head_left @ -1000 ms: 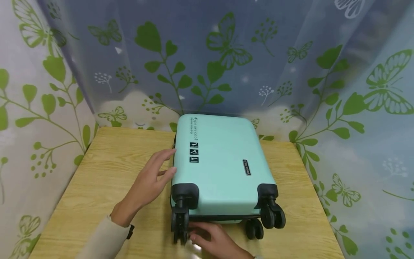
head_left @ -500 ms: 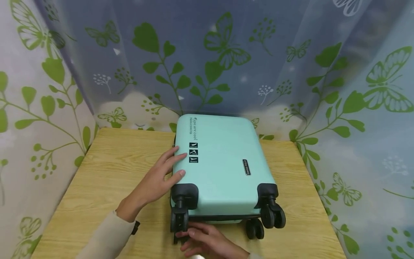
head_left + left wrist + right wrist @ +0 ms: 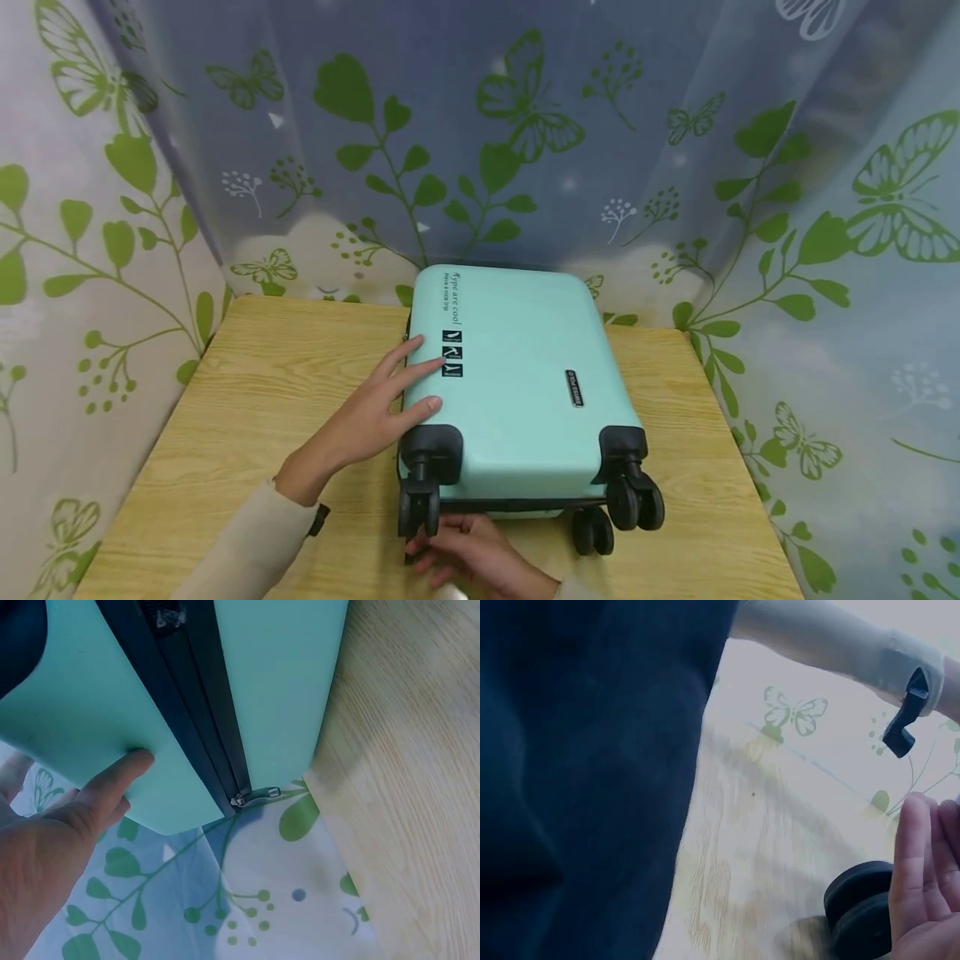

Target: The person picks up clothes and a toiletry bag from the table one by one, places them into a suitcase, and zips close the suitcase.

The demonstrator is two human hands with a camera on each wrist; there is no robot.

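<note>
A mint green suitcase lies flat on the table, its wheeled end towards me. My left hand rests with spread fingers over its left edge, fingertips beside the small black stickers. The left wrist view shows that side's black zipper band and a metal zipper pull. At the near end, my right hand is by the upper left wheel, overlapping the lower left wheel, which is mostly hidden. Its fingers look straight beside a black wheel in the right wrist view.
Two more black wheels, the upper right and lower right, stand at the near right corner. Patterned curtains enclose the wooden table at the back and sides. Dark clothing fills the left of the right wrist view.
My left hand has slid right, from the suitcase's left edge onto its top face. The right hand has shifted left across the lower left wheel. The suitcase has stayed in place.
</note>
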